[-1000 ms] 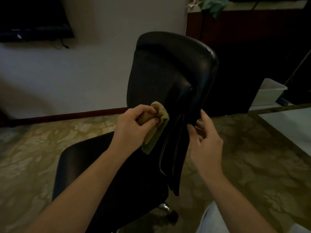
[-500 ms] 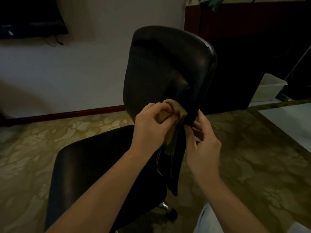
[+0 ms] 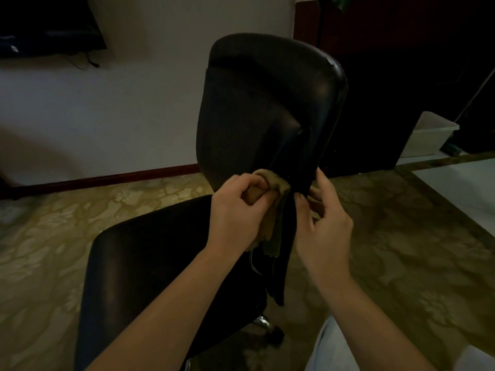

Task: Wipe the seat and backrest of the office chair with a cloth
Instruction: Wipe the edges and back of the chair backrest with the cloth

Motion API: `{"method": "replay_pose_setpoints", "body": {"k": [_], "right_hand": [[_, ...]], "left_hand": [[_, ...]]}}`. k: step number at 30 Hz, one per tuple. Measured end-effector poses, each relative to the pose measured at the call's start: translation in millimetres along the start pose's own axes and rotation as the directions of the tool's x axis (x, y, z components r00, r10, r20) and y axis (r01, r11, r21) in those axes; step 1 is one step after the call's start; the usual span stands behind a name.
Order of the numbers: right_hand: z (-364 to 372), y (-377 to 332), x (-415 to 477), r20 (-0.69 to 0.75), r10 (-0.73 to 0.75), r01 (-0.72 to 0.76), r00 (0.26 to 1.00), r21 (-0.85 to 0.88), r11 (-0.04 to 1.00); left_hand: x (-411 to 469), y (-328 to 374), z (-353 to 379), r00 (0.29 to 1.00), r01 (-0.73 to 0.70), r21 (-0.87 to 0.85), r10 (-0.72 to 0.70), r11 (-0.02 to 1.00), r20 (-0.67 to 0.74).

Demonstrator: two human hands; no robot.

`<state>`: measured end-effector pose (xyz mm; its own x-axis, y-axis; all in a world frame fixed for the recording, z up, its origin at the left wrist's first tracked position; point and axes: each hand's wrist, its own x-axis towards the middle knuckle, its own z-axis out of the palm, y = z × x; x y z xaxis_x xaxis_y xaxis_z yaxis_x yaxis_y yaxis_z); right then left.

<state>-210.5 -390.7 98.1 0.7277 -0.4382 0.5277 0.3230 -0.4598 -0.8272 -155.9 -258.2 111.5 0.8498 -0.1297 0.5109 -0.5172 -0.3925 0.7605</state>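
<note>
Cloth is bunched in the left hand, fingers curled tight round it, with a loose tail hanging under the fist. The hand presses it on the low part of the backrest, just beside the dark support bar running down its middle. Right hand sits just across that bar. Its thumb is on the near side and its fingers are behind, pinching the backrest's lower edge; it looks like a brace. Key relation: the backrest stands upright, long axis vertical, and nearly all of it rises above and beyond the cloth fist. So my guess is the coming stroke goes up along it. Left hand is the nearer one, already touching through the cloth; the right only steadies. Seat lies below and to the left of the left hand, under that forearm, with no cloth on it. Too dim to tell which surfaces are done. Farther out there is patterned floor under both arms. A pale bin sits well beyond the right hand, and a white wall with a dark screen lies beyond the left.
</note>
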Motion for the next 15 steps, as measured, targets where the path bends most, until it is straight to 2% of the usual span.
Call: {"method": "replay_pose_setpoints", "body": {"k": [4, 8, 15], "right_hand": [[-2.0, -3.7, -1.8, 0.024, 0.015, -0.016, 1.000, 0.055, 0.998], [-2.1, -3.5, -1.9, 0.029, 0.016, -0.018, 0.999, 0.056, 0.998], [-1.8, 1.0, -0.3, 0.006, -0.003, 0.003, 1.000, -0.006, 1.000]], "left_hand": [[18.6, 17.4, 3.4, 0.998, -0.051, -0.022, 0.050, 0.998, -0.029], [24.1, 16.3, 0.9, 0.997, -0.075, -0.024, 0.076, 0.997, 0.020], [-19.9, -26.7, -8.6, 0.995, 0.046, 0.029, -0.048, 0.999, 0.083]]}}
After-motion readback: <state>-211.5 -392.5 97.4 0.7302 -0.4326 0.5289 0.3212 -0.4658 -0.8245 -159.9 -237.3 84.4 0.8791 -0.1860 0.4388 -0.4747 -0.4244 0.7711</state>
